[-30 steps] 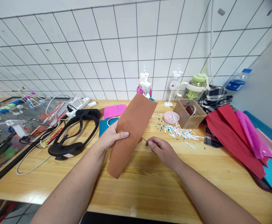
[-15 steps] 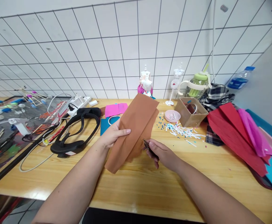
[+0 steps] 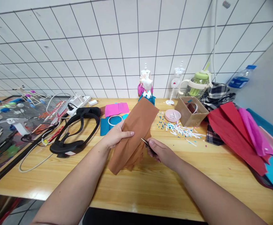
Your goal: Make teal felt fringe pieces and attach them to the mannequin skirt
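My left hand (image 3: 115, 136) is closed on a folded sheet of brown crepe paper (image 3: 136, 125), thumb on top, holding it at a slant above the table. The paper's lower right edge looks ragged and crumpled. My right hand (image 3: 159, 151) grips a pair of scissors (image 3: 146, 143) with dark handles; their metal tip lies against the paper's right side. The fingers under the handles are partly hidden. Behind the paper stands a small white dress form (image 3: 146, 82) with a pink and teal skirt.
A black head strap device (image 3: 76, 145) and cables lie left. Teal paper with a white ring (image 3: 114, 120) and pink paper (image 3: 116, 109) sit behind my left hand. To the right are paper scraps (image 3: 184, 129), a pink dish (image 3: 173, 115), a cardboard box (image 3: 190, 114) and red paper (image 3: 239, 137).
The scissors have moved up and left onto the paper, their tip now over its face. The paper has turned slightly and sits a little lower, showing more of the ring and the skirt.
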`<state>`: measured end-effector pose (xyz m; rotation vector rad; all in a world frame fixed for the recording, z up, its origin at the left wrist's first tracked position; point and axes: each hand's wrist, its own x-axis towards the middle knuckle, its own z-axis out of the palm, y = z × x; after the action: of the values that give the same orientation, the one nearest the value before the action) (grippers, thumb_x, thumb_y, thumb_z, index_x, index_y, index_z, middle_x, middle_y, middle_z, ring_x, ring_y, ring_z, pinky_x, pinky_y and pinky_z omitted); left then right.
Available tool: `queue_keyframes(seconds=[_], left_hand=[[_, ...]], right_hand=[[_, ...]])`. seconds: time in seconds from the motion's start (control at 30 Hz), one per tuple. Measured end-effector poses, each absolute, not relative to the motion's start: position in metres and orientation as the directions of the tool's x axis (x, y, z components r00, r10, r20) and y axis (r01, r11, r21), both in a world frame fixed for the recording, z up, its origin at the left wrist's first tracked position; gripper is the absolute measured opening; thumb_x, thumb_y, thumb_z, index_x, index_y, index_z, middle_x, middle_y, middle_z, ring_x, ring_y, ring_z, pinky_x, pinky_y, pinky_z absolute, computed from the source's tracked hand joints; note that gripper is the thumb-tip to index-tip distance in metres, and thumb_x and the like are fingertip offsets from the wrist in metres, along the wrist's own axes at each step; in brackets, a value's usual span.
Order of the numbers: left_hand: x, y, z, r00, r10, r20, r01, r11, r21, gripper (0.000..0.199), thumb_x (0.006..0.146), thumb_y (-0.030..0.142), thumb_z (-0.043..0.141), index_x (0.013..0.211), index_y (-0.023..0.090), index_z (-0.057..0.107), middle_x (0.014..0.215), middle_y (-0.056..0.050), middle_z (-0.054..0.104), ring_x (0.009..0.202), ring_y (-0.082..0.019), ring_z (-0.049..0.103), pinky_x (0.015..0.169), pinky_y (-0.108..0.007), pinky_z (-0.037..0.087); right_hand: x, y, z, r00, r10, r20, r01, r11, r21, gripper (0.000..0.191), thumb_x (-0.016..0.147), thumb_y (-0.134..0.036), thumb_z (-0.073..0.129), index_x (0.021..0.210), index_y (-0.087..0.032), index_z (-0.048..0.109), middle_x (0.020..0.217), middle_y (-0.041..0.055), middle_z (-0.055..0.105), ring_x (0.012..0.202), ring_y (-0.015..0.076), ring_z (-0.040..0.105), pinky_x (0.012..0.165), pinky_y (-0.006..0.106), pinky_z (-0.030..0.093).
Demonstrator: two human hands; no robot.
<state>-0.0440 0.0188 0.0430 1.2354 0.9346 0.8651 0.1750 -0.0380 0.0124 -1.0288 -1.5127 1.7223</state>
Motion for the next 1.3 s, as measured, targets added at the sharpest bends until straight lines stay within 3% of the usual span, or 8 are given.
queue_keyframes(seconds=[0.33, 0.53, 0.7, 1.07, 1.3], left_hand=[[-0.042, 0.017, 0.046, 0.394, 0.905, -0.164, -0.169, 0.246, 0.954, 0.069, 0.063, 0.023, 0.08, 0.125, 0.022, 0.05, 0.123, -0.009, 0.065, 0.099, -0.026, 0.067, 0.081, -0.033, 0.056], [-0.04, 0.015, 0.05, 0.43, 0.887, -0.166, -0.214, 0.279, 0.936, 0.065, 0.064, 0.018, 0.078, 0.124, 0.023, 0.053, 0.122, -0.007, 0.066, 0.097, -0.024, 0.068, 0.078, -0.03, 0.056], [-0.038, 0.015, 0.045, 0.435, 0.886, -0.164, -0.218, 0.28, 0.935, 0.064, 0.062, 0.018, 0.078, 0.121, 0.021, 0.054, 0.115, -0.007, 0.069, 0.09, -0.023, 0.069, 0.078, -0.031, 0.055], [-0.035, 0.014, 0.044, 0.416, 0.908, -0.05, -0.136, 0.116, 0.984, 0.084, 0.058, 0.021, 0.084, 0.133, 0.023, 0.046, 0.127, -0.011, 0.06, 0.111, -0.031, 0.061, 0.087, -0.037, 0.053], [-0.048, 0.018, 0.045, 0.528, 0.844, -0.098, -0.172, 0.219, 0.96, 0.087, 0.062, 0.02, 0.081, 0.139, 0.025, 0.041, 0.131, -0.012, 0.058, 0.111, -0.033, 0.061, 0.083, -0.037, 0.055]], right_hand=[[0.175, -0.034, 0.003, -0.501, 0.844, -0.19, -0.019, -0.23, -0.973, 0.051, 0.083, -0.071, 0.043, 0.089, -0.021, 0.049, 0.059, -0.0063, 0.038, 0.046, 0.0083, 0.029, 0.04, 0.022, 0.025], [0.171, -0.036, 0.002, -0.512, 0.843, -0.168, -0.024, -0.209, -0.978, 0.053, 0.081, -0.073, 0.045, 0.09, -0.021, 0.049, 0.062, -0.0043, 0.045, 0.049, 0.0091, 0.035, 0.04, 0.02, 0.031], [0.171, -0.035, -0.001, -0.518, 0.847, -0.119, -0.062, -0.176, -0.982, 0.057, 0.083, -0.071, 0.042, 0.105, -0.02, 0.051, 0.066, -0.0015, 0.054, 0.05, 0.0101, 0.038, 0.044, 0.022, 0.037], [0.172, -0.036, 0.003, -0.519, 0.852, -0.065, -0.069, -0.117, -0.991, 0.049, 0.088, -0.066, 0.04, 0.102, -0.02, 0.051, 0.068, -0.0015, 0.054, 0.049, 0.0097, 0.037, 0.045, 0.022, 0.041], [0.175, -0.036, -0.001, -0.533, 0.844, -0.061, -0.122, -0.148, -0.981, 0.044, 0.091, -0.061, 0.04, 0.097, -0.019, 0.052, 0.068, 0.0002, 0.06, 0.048, 0.0092, 0.037, 0.045, 0.021, 0.039]])
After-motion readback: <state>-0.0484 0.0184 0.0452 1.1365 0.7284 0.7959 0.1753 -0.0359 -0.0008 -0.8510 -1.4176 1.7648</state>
